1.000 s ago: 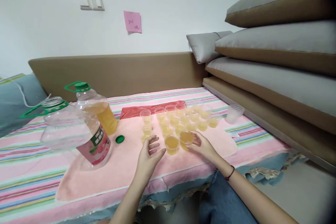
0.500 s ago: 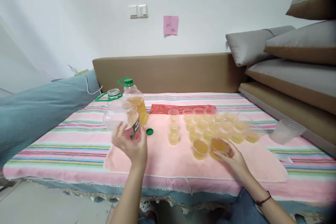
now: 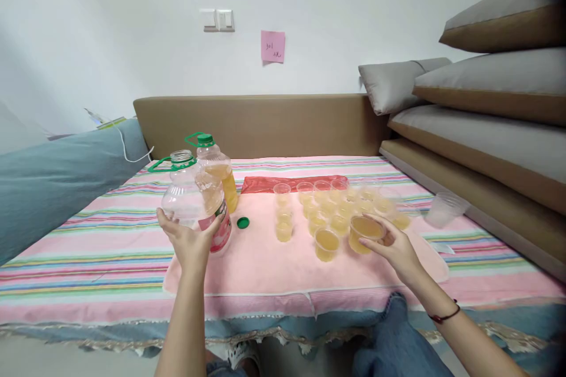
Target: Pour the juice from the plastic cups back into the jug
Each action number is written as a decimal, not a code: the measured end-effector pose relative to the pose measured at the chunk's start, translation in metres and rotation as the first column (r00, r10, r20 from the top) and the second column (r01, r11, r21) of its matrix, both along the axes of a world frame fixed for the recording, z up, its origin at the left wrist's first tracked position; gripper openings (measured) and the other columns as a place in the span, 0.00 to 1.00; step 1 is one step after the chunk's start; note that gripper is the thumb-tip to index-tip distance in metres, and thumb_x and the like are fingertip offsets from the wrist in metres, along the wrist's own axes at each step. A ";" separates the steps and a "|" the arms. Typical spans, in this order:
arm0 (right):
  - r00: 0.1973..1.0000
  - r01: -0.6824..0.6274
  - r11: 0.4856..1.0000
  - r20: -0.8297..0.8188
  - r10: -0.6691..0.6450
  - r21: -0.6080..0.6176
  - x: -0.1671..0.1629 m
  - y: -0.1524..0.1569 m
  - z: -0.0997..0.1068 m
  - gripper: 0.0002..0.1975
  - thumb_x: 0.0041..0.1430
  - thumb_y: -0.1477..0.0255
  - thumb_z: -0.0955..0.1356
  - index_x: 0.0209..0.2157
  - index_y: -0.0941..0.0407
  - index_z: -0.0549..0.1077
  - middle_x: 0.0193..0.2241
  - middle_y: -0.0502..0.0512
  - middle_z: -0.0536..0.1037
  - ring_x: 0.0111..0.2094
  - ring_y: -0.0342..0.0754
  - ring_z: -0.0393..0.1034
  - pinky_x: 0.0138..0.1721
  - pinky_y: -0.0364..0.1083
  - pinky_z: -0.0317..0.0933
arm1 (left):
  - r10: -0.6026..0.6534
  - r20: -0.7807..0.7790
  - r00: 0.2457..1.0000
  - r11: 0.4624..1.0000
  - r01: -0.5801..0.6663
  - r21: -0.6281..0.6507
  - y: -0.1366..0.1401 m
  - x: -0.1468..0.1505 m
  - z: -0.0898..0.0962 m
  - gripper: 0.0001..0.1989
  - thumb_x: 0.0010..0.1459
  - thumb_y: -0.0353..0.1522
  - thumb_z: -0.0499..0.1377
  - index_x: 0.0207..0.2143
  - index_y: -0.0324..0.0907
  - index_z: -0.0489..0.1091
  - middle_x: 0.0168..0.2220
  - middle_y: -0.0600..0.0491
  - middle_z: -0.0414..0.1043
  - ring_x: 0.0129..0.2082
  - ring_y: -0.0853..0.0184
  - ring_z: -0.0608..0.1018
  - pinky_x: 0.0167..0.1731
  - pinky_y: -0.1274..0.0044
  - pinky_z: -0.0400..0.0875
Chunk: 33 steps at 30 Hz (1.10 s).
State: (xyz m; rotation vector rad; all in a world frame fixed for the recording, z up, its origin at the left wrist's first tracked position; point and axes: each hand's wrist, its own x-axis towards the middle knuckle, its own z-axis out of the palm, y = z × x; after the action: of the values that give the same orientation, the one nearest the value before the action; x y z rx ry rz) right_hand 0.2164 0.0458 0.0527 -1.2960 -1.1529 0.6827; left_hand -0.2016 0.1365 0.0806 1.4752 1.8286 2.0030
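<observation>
My left hand (image 3: 190, 241) is in front of an uncapped clear plastic bottle (image 3: 182, 191) with a green handle and pink label, thumb and fingers spread. Whether it touches the bottle I cannot tell. My right hand (image 3: 393, 247) grips a clear plastic cup (image 3: 366, 234) of yellow drink by its side, raised slightly near the other cups. To its left stands another filled cup (image 3: 326, 244). Several more cups of yellow drink (image 3: 339, 221) are grouped behind, with a separate column (image 3: 283, 228) on the left.
A capped bottle (image 3: 227, 185) of yellow drink stands behind the uncapped one. Nearby lies a green cap (image 3: 243, 222). A red plastic bag (image 3: 294, 184) lies behind the cups. At right, stacked clear cups (image 3: 446, 209) lie beside piled cushions (image 3: 477, 135).
The view has shifted, so the scene sits further left. My left hand has moved left across the uncapped bottle's front. The held cup has moved slightly right and away from the front cup.
</observation>
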 end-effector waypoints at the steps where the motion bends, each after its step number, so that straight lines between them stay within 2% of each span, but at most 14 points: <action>1: 1.000 -0.012 1.000 0.001 0.012 0.003 -0.003 0.000 0.008 0.36 0.38 0.54 0.80 0.50 0.52 0.75 0.55 0.63 0.75 0.58 0.65 0.69 0.59 0.62 0.65 | 0.013 -0.011 1.000 1.000 -0.013 0.000 -0.001 0.001 0.000 0.71 0.32 0.42 0.77 0.70 0.36 0.36 0.67 0.31 0.47 0.66 0.48 0.60 0.66 0.59 0.56; 5: 0.997 -0.076 0.995 0.005 0.076 0.065 -0.019 0.003 0.037 0.34 0.38 0.58 0.81 0.48 0.51 0.74 0.56 0.61 0.75 0.59 0.62 0.68 0.59 0.59 0.65 | 0.042 -0.038 0.998 0.999 -0.042 0.007 -0.011 0.010 0.000 0.70 0.34 0.45 0.76 0.69 0.34 0.37 0.65 0.31 0.50 0.63 0.48 0.63 0.64 0.58 0.59; 9: 0.985 -0.174 0.981 0.020 0.173 0.087 -0.044 0.010 0.067 0.32 0.41 0.61 0.81 0.50 0.50 0.74 0.55 0.59 0.76 0.59 0.60 0.68 0.56 0.56 0.67 | 0.028 -0.039 0.999 1.000 -0.028 0.002 -0.024 0.025 -0.004 0.68 0.36 0.44 0.76 0.69 0.36 0.38 0.65 0.31 0.49 0.66 0.46 0.60 0.66 0.56 0.55; 13: 0.964 -0.257 0.956 -0.028 0.263 0.139 -0.082 0.021 0.099 0.29 0.42 0.62 0.80 0.48 0.50 0.76 0.53 0.57 0.78 0.57 0.58 0.70 0.56 0.55 0.67 | 0.035 -0.027 0.999 0.999 -0.036 -0.027 -0.034 0.034 -0.007 0.66 0.38 0.43 0.76 0.69 0.38 0.37 0.66 0.29 0.48 0.67 0.44 0.58 0.67 0.53 0.51; 20: 0.899 -0.407 0.902 -0.109 0.423 0.145 -0.157 0.054 0.145 0.31 0.41 0.62 0.80 0.49 0.51 0.75 0.50 0.57 0.79 0.54 0.57 0.72 0.58 0.56 0.65 | 0.069 -0.063 0.996 0.997 -0.071 -0.031 -0.043 0.037 -0.010 0.62 0.43 0.42 0.74 0.69 0.38 0.37 0.65 0.29 0.50 0.69 0.40 0.55 0.65 0.51 0.54; 27: 0.829 -0.522 0.830 -0.110 0.548 0.196 -0.222 0.094 0.170 0.30 0.39 0.62 0.80 0.46 0.52 0.76 0.49 0.57 0.80 0.52 0.56 0.74 0.55 0.56 0.67 | 0.052 -0.026 0.998 0.998 -0.053 -0.031 -0.046 0.034 -0.018 0.59 0.46 0.42 0.73 0.69 0.42 0.38 0.67 0.31 0.48 0.69 0.40 0.55 0.66 0.50 0.53; 31: 0.785 -0.584 0.784 -0.100 0.612 0.210 -0.244 0.108 0.174 0.29 0.38 0.63 0.81 0.44 0.53 0.77 0.48 0.56 0.81 0.51 0.55 0.75 0.55 0.55 0.67 | 0.036 -0.025 0.999 0.998 -0.037 -0.047 -0.045 0.032 -0.021 0.58 0.46 0.40 0.72 0.69 0.42 0.37 0.66 0.31 0.49 0.69 0.41 0.55 0.66 0.52 0.55; 33: 0.782 -0.586 0.785 -0.116 0.613 0.200 -0.249 0.112 0.174 0.29 0.37 0.63 0.81 0.44 0.53 0.77 0.47 0.56 0.81 0.50 0.54 0.75 0.55 0.55 0.68 | 0.031 -0.016 0.999 0.997 -0.032 -0.066 -0.045 0.032 -0.022 0.58 0.47 0.39 0.72 0.69 0.42 0.37 0.66 0.31 0.49 0.69 0.42 0.55 0.65 0.52 0.56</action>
State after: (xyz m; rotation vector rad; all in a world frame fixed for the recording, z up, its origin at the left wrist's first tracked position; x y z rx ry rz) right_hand -0.0325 0.1582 0.2269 -0.6982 -1.4544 1.1281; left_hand -0.1694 0.0919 0.0583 1.4571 1.9159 1.9300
